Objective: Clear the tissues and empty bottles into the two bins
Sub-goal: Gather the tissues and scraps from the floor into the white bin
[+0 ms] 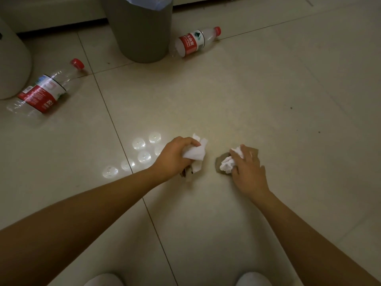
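A grey round plastic bin (142, 34) with a blue liner is standing far on the glossy tiled floor (268, 89), a white bin (12, 65) far left. Two clear red-capped plastic bottles are lying beside them: one far left (44, 90), one right of the grey bin (195, 41). The left hand (175, 156) is gripping a crumpled white tissue (195, 151); the right hand (247, 172) is closing on another tissue (227, 164) on the floor.

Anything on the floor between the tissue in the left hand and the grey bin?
Nothing visible: bare tile runs from the left hand and its tissue to the grey bin; both bottles lie off to the sides.
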A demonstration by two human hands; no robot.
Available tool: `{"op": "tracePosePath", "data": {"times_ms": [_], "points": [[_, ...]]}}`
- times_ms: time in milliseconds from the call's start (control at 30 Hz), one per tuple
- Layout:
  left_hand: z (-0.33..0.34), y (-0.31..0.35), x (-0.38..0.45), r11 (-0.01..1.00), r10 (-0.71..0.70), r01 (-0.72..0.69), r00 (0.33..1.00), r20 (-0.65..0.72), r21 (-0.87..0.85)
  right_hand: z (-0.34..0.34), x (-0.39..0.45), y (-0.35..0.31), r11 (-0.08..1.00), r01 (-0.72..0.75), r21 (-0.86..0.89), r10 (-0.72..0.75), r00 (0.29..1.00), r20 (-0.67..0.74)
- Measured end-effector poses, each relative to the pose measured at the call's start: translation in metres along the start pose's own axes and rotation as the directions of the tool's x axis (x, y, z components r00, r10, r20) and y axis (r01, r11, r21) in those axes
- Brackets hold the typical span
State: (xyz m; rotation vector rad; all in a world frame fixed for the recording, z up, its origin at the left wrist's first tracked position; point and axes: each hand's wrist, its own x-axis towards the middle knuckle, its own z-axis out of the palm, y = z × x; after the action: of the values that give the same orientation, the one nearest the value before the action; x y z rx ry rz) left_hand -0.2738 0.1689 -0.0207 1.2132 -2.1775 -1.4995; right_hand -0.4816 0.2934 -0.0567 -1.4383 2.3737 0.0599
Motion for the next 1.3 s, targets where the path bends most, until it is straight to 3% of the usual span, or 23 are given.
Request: {"op": "tracePosePath", "data": {"times_ms": [167,300,533,633,767,967,1300], "points": [[0.011,0.003,0.006,0.999,0.006,-0.006,1.0,0.007,0.042,0.007,-0.004,0.008,1.0,-0.021,-0.014,0.024,0.975,0.219],[0.002,-0.007,0.004,0.997,-0.03,0.031,0.999,-0.022,0.068,0.002,-0.002,0.0,1.0,0.014,-0.017,-0.012,0.991,0.13],[-0.018,-0.017,-0.008,0.992,-0.099,0.105,0.992,-0.077,0.077,0.0,-0.009,-0.039,0.959,0.176,-0.222,-0.134,0.972,0.194],[-0.026,-0.018,-0.013,0.99,-0.095,0.102,0.993,-0.076,0.094,0.005,-0.01,-0.052,0.939,0.177,-0.294,-0.121,0.972,0.199],[-0.042,-0.018,-0.02,0.991,-0.092,0.101,0.99,-0.104,0.085,0.001,-0.008,-0.062,0.898,0.233,-0.374,-0.246,0.969,0.013],[-0.08,-0.019,-0.034,0.991,-0.132,0.133,0.968,-0.212,-0.009,-0.018,0.003,-0.105,0.85,0.35,-0.393,-0.441,0.882,-0.169],[-0.215,-0.029,-0.057,0.993,-0.093,0.113,0.917,-0.388,0.03,-0.093,0.039,-0.265,0.779,0.599,-0.184,-0.618,0.685,-0.387]]}}
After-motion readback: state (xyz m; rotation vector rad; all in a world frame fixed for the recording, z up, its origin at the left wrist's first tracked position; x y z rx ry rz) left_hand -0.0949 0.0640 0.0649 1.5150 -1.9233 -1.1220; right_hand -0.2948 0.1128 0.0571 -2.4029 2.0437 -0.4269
